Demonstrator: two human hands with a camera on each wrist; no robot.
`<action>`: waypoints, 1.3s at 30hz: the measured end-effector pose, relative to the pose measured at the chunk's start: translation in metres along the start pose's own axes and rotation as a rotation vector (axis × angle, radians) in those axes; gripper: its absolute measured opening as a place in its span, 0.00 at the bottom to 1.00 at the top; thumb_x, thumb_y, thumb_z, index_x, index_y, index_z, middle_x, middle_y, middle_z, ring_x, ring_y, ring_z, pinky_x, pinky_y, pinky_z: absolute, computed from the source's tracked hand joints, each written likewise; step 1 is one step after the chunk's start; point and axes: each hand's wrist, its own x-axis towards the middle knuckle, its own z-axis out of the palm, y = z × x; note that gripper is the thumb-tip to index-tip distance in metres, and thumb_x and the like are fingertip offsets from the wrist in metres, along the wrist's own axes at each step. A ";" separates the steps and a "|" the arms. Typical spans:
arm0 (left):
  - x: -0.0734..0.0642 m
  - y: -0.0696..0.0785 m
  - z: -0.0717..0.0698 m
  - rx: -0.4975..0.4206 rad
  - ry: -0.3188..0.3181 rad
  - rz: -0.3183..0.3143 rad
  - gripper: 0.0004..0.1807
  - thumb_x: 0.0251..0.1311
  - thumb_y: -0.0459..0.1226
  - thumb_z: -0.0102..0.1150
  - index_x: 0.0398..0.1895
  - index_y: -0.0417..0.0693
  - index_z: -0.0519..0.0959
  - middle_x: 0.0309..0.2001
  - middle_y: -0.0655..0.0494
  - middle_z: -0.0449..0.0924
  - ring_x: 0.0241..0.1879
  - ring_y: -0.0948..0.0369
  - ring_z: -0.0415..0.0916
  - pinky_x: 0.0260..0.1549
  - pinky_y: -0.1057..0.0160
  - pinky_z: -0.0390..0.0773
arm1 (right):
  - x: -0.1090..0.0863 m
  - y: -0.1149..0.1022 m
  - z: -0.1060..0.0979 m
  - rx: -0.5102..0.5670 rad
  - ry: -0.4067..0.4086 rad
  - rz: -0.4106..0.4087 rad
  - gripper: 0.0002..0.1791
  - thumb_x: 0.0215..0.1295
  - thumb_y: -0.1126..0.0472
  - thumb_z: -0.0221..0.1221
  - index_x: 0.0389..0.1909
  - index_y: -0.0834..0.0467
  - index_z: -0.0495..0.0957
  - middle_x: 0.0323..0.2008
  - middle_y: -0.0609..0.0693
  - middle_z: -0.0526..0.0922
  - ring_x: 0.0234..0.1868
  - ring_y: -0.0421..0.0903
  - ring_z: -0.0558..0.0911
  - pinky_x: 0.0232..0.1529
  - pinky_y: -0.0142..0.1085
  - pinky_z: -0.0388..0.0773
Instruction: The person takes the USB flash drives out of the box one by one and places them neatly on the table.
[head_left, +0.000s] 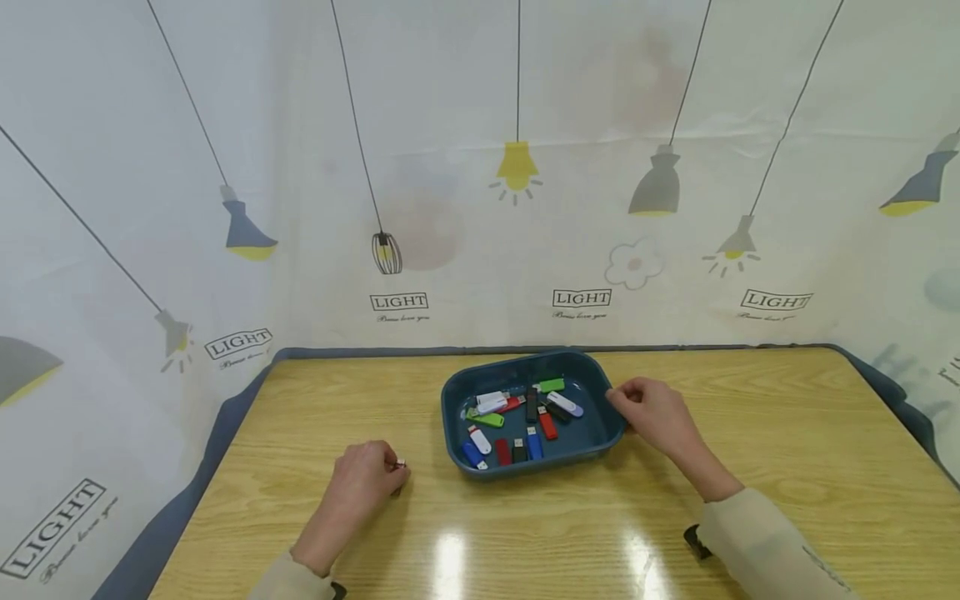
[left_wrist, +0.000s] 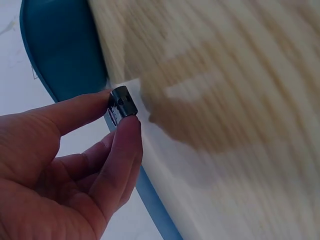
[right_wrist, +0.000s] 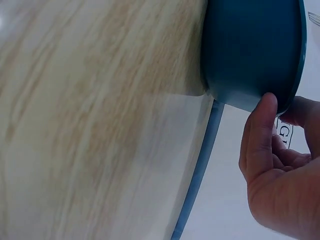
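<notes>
Between thumb and fingertips, my left hand (head_left: 357, 485) pinches a small USB stick (left_wrist: 122, 102). Its dark, shiny end shows in the left wrist view; the fingers hide much of the rest. This hand is above the table, left of a dark teal plastic tray (head_left: 588, 429). My right hand (head_left: 662, 417) grips the tray's right rim, thumb and fingers on either side of the wall (right_wrist: 252, 60). Inside the tray lie several USB sticks, among them a red one (head_left: 547, 423), a blue one (head_left: 534, 443), a green one (head_left: 551, 385) and a white one (head_left: 480, 439).
The tray stands on a wood-grain table (head_left: 750, 433) near its back edge. Behind and beside the table hangs a pale cloth (head_left: 465, 167) printed with lamps. Light glares off the table's front part.
</notes>
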 end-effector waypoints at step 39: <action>0.028 0.099 -0.014 -0.004 -0.086 0.382 0.12 0.66 0.38 0.69 0.49 0.41 0.85 0.38 0.53 0.82 0.35 0.60 0.76 0.36 0.61 0.80 | -0.007 0.008 -0.002 0.016 -0.016 -0.018 0.15 0.75 0.54 0.59 0.43 0.65 0.82 0.29 0.51 0.85 0.28 0.49 0.85 0.30 0.38 0.81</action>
